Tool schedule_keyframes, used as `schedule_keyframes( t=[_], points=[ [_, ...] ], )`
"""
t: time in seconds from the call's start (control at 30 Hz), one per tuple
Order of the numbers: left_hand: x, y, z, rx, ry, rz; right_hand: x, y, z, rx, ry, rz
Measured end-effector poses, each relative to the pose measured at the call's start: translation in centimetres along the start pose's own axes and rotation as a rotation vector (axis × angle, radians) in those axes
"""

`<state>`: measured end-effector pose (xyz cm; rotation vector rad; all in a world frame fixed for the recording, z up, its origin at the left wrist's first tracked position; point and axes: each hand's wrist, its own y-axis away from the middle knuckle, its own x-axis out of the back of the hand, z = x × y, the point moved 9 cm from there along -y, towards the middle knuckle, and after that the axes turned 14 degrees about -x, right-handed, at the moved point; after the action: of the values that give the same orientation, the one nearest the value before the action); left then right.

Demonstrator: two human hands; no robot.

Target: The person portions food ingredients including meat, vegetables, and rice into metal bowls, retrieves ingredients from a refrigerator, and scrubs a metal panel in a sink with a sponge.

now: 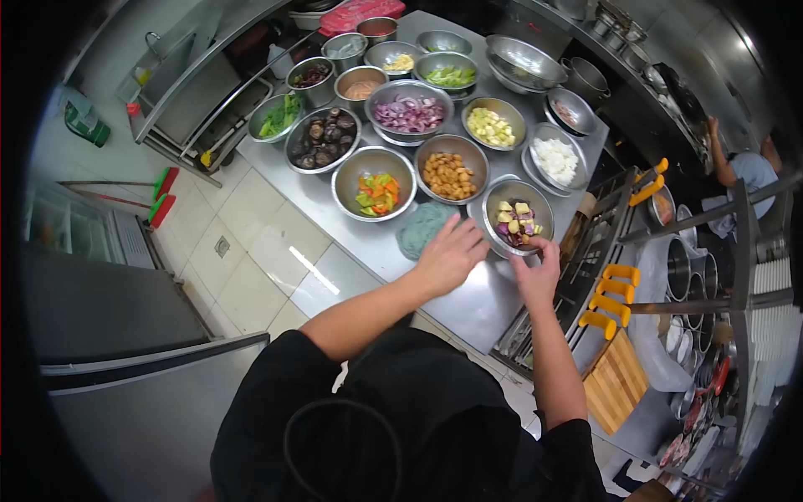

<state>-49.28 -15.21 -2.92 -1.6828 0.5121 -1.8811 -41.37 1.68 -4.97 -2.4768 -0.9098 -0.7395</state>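
A metal bowl (544,213) near the right table corner holds yellow and dark purple chunks (517,222). At its near rim is my right hand (539,269), thumb and fingers closed on the edge. My left hand (454,253) reaches over the table to the left of that bowl, fingers stretched and slightly apart, with nothing visible in them. Beside its fingertips lies a crumpled grey-green cloth (421,233). Just behind the cloth stand a bowl of brown fried pieces (453,174) and a bowl of cut orange and green peppers (378,194).
Several more bowls cover the steel table (493,309), with sliced red onion (408,113), dark mushrooms (322,140) and white rice (554,161). Orange-handled racks (615,293) and a wooden cutting board (616,383) stand right. Another person (747,188) is at far right.
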Motion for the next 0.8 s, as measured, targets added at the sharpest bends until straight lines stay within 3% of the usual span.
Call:
schedule_keyframes(
  t=[0.03,0.13,0.2,0.23,0.27,0.3,0.37,0.4,0.47,0.57,0.67,0.73,0.8],
  points=[
    [2.4,0.8,0.3,0.050,0.114,-0.006,-1.4,-0.5,1.4,-0.123,0.047,-0.129],
    [6.3,7.8,-0.2,0.211,0.276,-0.120,-1.1,0.2,-0.7,-0.148,0.204,-0.181],
    [9.8,14.4,-2.3,0.425,0.241,-0.073,0.5,0.9,-1.5,-0.002,0.261,-0.091],
    [10.1,19.0,-3.8,0.541,0.147,-0.294,1.3,1.3,-1.9,0.095,0.243,-0.040],
    [10.6,24.2,-5.2,0.672,0.062,-0.522,1.5,1.6,-1.5,0.040,0.129,-0.052],
    [11.8,30.5,-6.6,1.001,-0.026,-0.849,1.4,2.2,-3.0,-0.049,0.076,-0.122],
    [16.9,38.0,-6.5,1.313,-0.119,-1.120,-1.2,3.1,-3.5,0.036,0.062,-0.351],
    [19.5,41.0,-6.8,1.428,-0.176,-1.201,-2.8,3.7,-6.1,0.197,0.033,-0.364],
    [23.8,46.1,-6.9,1.460,-0.418,-1.486,-5.6,5.9,-11.8,0.512,0.003,-0.357],
    [28.3,52.6,-7.4,1.490,-0.785,-1.493,-10.6,7.1,-16.8,0.532,-0.082,-0.509],
    [27.7,65.1,-7.8,1.772,-0.436,-1.620,-17.5,9.8,-21.3,0.553,-0.007,-0.843],
    [28.0,63.2,-8.6,1.850,-0.375,-1.610,-21.6,11.0,-22.5,0.524,0.224,-0.988],
    [28.1,64.9,-10.2,1.918,-0.293,-1.549,-23.5,11.0,-24.3,0.550,0.210,-0.915]
  ],
)
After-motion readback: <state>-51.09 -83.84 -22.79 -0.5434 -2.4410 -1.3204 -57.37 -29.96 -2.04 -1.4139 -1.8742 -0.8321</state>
